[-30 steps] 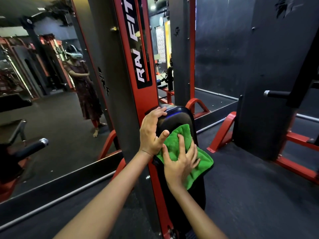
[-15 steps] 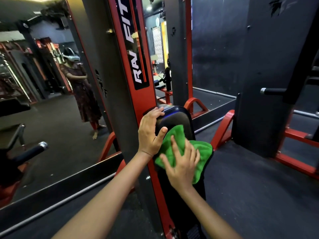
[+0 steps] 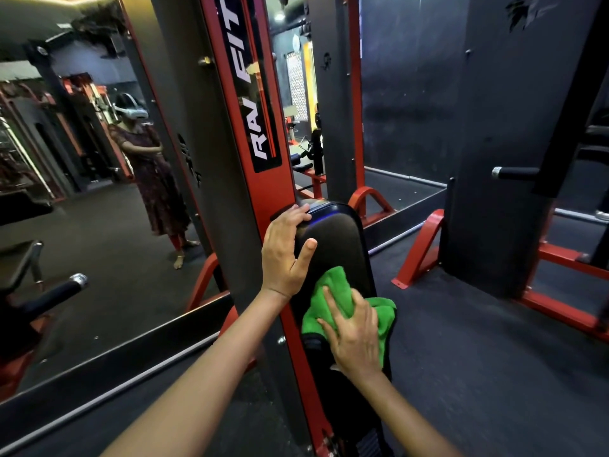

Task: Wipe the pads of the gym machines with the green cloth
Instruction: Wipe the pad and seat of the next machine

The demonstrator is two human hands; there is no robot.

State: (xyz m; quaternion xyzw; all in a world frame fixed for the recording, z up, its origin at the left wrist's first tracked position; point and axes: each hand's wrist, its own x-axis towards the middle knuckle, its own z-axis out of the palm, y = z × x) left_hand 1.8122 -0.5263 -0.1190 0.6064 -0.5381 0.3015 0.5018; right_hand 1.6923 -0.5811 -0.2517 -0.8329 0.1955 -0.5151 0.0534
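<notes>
A tall black pad (image 3: 337, 239) stands upright against the red upright (image 3: 250, 133) of a gym machine. My left hand (image 3: 285, 255) grips the pad's upper left edge, fingers over the top corner and thumb on the front face. A bunched green cloth (image 3: 342, 298) lies on the middle of the pad. My right hand (image 3: 354, 338) presses flat on the cloth with its fingers spread, covering the cloth's lower half.
A large wall mirror (image 3: 99, 192) at the left reflects a standing person wearing a headset. A black handle bar (image 3: 49, 295) juts out at the lower left. Red floor frames (image 3: 418, 252) and a dark panel (image 3: 501, 159) stand to the right on dark rubber flooring.
My right hand has slid the green cloth down the pad, baring more of the pad's upper face. My left hand has stayed on the pad's top edge.
</notes>
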